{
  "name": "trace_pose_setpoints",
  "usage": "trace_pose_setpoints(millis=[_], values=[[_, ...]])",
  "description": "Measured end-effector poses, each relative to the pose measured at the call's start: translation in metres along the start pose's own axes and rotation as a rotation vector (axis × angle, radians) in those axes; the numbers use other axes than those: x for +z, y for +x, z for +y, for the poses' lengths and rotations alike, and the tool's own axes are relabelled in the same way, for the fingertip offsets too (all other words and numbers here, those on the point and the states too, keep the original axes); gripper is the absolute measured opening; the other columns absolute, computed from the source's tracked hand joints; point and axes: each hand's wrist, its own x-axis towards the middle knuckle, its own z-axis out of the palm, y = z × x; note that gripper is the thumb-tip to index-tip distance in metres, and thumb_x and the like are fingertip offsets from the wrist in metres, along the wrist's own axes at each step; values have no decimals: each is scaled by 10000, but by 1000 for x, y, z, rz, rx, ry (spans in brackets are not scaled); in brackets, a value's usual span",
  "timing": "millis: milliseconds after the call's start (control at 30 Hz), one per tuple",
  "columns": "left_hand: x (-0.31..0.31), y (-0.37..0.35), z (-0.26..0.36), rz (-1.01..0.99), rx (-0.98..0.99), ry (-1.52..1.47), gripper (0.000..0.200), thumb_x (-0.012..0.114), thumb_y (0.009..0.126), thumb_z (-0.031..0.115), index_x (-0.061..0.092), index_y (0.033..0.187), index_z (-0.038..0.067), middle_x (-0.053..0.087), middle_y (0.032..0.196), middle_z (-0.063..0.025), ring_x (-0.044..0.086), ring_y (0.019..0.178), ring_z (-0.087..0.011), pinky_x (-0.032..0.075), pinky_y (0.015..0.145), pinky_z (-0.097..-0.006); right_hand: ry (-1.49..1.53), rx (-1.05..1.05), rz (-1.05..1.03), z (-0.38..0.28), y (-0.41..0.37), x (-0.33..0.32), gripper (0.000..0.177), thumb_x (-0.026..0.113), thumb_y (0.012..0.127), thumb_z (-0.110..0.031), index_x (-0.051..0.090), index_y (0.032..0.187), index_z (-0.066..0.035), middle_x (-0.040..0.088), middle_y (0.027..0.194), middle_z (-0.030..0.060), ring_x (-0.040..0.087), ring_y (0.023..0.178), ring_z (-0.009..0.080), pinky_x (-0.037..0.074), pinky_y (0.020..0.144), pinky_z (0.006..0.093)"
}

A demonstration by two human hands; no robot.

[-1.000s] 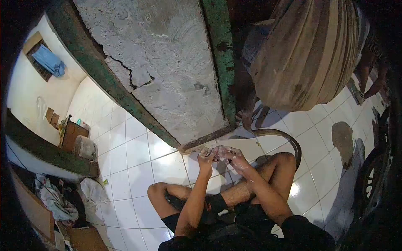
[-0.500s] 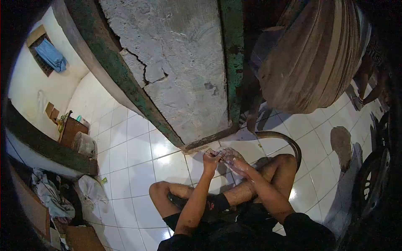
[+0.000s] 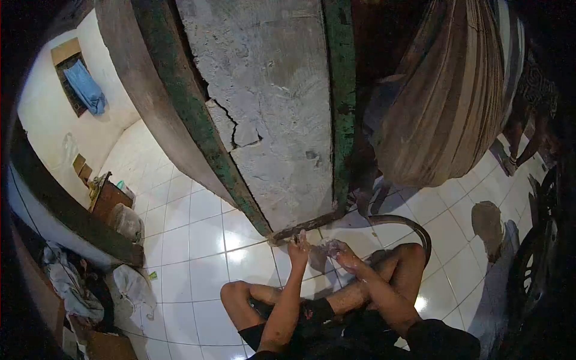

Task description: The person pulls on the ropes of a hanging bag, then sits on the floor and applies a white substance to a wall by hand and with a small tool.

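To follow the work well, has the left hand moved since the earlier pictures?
Yes, leftward: the left hand is now nearer the bottom left corner of the cracked wall and apart from the right hand.

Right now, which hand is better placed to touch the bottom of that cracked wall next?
Probably the left hand: it looks closer to the bottom of the cracked wall. The right hand, with whitish smears, looks farther off.

left hand [image 3: 298, 249] near right hand [image 3: 343, 255] | wall [image 3: 276, 120] ahead | hanging cloth [image 3: 444, 114] right (above floor [image 3: 207, 282])
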Motion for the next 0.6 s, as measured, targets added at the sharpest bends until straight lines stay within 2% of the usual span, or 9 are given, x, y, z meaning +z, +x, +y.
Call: trace_pose_setpoints(millis=[67, 100, 200, 300, 333, 400, 467, 533, 600], values=[[-6, 4, -6, 33, 175, 45, 424, 649, 885, 361, 518, 906, -41, 470, 581, -14, 456, 512, -112, 360, 460, -260, -36, 37, 153, 11, 0, 3, 394, 562, 913, -65, 438, 1283, -12, 538, 1226, 97, 509, 1178, 233, 443, 973, 448], [-8, 2, -10, 35, 81, -74, 390, 631, 901, 340, 512, 857, -29, 463, 589, -16, 442, 513, -113, 356, 464, -263, 279, 73, 173, 14, -7, 0, 393, 565, 923, -109, 422, 1280, -30, 519, 1216, 114, 534, 1135, 269, 491, 894, 476], [-6, -7, 17, 178, 191, -106, 373, 624, 907, 326, 516, 793, -13, 469, 586, -27, 430, 498, -130, 351, 455, -283, 153, 107, 175, -30, -17, 26, 363, 538, 929, -95, 420, 1268, -39, 508, 1189, 129, 568, 1071, 295, 530, 784, 472], [-13, -4, 37, 369, 432, 159, 271, 607, 909, 226, 514, 832, -16, 519, 696, -72, 461, 595, -164, 387, 536, -313, 43, -180, 116, 4, -4, 3, 290, 464, 944, -31, 437, 1233, -17, 536, 1108, 129, 594, 946, 239, 505, 764, 385], [-14, -3, 37, 437, 549, 196, 261, 602, 909, 216, 514, 842, -21, 529, 719, -81, 466, 612, -171, 395, 554, -319, -199, -136, 187, -5, -3, 6, 283, 470, 946, -40, 440, 1225, -10, 544, 1088, 130, 585, 920, 229, 491, 760, 366], [-20, -2, 41, 499, 508, 201, 241, 574, 909, 198, 497, 943, -28, 511, 893, -135, 471, 818, -247, 391, 742, -388, -687, -42, 327, -46, 5, 25, 273, 483, 948, -58, 446, 1211, 6, 560, 1047, 133, 568, 867, 207, 463, 754, 327], [-34, 9, 27, 615, 611, 358, 278, 577, 903, 214, 478, 990, -31, 484, 979, -158, 451, 924, -289, 363, 825, -429, -412, -108, 448, -77, 13, 39, 288, 467, 956, -82, 432, 1230, 2, 556, 1051, 131, 524, 899, 190, 434, 812, 291], [-40, 13, 26, 634, 576, 394, 420, 566, 902, 255, 385, 1139, -41, 389, 1131, -191, 362, 1104, -331, 280, 959, -463, -957, -458, 452, -106, 27, 51, 362, 451, 969, -135, 395, 1316, -48, 529, 1169, 119, 515, 1079, 162, 424, 915, 271], [-42, 21, 22, 694, 583, 427, 494, 540, 921, 279, 320, 1228, -39, 342, 1184, -182, 337, 1164, -289, 267, 1003, -425, -676, -503, 459, -128, 47, 59, 421, 454, 904, -3, 393, 1319, -42, 510, 1202, 150, 485, 1135, 216, 380, 976, 316]])
